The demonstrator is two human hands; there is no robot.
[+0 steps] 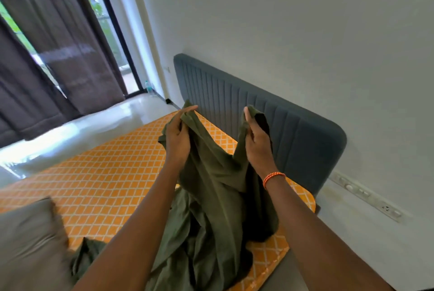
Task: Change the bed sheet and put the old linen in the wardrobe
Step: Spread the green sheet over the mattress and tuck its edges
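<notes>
Sheet (211, 196): lower folds cut off by bottom edge; part hidden behind both forearms. Pillow (28, 243): blurred, cut by left and bottom edges. Mattress (105, 173): near corner covered by sheet. Bottle (148, 86) on floor: too small to read. Wall sockets (366, 194): detail unclear.

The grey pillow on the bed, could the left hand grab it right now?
Probably not yet. The left hand already grips the green sheet, as does the right hand. The pillow lies uncovered nearby, so letting go first would free it.
</notes>
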